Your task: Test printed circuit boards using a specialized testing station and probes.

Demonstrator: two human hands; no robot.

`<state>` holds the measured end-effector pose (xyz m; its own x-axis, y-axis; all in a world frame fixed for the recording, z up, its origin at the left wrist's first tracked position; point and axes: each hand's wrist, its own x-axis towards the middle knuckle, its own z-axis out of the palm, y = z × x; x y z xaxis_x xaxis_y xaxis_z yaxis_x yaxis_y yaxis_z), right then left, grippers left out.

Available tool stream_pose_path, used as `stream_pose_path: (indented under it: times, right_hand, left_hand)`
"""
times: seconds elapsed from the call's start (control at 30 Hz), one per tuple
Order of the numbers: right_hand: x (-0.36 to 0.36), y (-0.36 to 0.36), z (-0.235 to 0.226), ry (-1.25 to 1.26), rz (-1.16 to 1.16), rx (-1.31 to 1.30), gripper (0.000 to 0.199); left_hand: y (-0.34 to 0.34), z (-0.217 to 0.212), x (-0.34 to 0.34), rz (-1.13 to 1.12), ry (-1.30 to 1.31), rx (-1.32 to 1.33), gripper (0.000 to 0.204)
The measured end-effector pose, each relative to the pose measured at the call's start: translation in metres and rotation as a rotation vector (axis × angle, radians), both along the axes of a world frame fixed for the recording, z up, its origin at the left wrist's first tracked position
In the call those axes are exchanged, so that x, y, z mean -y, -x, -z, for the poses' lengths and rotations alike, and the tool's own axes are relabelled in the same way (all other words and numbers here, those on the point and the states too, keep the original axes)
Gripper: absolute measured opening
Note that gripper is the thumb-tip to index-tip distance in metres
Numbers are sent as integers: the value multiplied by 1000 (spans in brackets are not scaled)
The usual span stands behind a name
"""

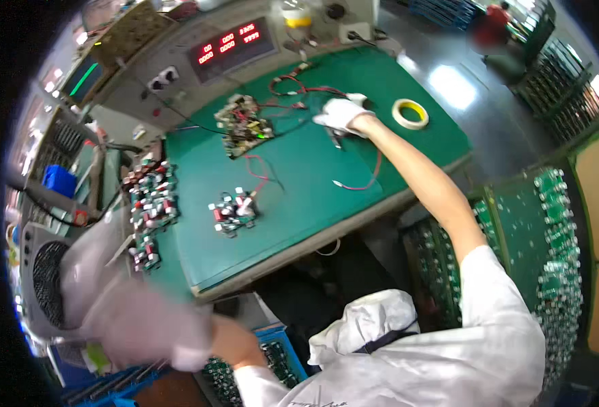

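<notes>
My right hand (340, 114), in a white glove, reaches across the green bench mat (313, 197) and is closed around a small dark probe with a red lead (374, 173) trailing from it. It is just right of a large circuit board (245, 125) with red and black wires. A smaller board (235, 211) lies nearer on the mat. My left hand (153, 329), also gloved, is a blur at the lower left, above a blue bin (282, 339) of boards. Whether it holds anything cannot be made out.
A tape roll (410, 113) lies right of my right hand. Several small boards (151, 203) line the mat's left edge. A test panel with red digit displays (235, 44) stands behind. Trays of green boards (557, 251) sit to the right, a fan (45, 285) to the left.
</notes>
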<state>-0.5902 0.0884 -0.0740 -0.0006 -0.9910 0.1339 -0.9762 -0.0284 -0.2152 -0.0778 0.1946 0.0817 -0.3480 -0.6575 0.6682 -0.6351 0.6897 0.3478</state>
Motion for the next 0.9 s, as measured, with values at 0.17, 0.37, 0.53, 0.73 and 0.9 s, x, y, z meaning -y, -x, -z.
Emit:
stream_pose_path:
  times: [0.17,0.37,0.53,0.73,0.9]
  right_hand:
    - [11,-64,-9,-204,64,42,61]
    - [-27,-70,-21,-167,79,-59,58]
    - [-53,-83,-31,-166,78,-32,53]
    - [-94,-97,-39,-34,47,-50,47]
    - [-111,-102,-35,-27,63,-19,39]
  left_hand:
    - [19,46,20,72,-89,-91,40]
    - [30,60,28,66,-10,-237,38]
    - [30,58,31,82,32,-296,35]
    - [51,42,45,88,170,-417,33]
    - [47,34,47,33,242,-437,30]
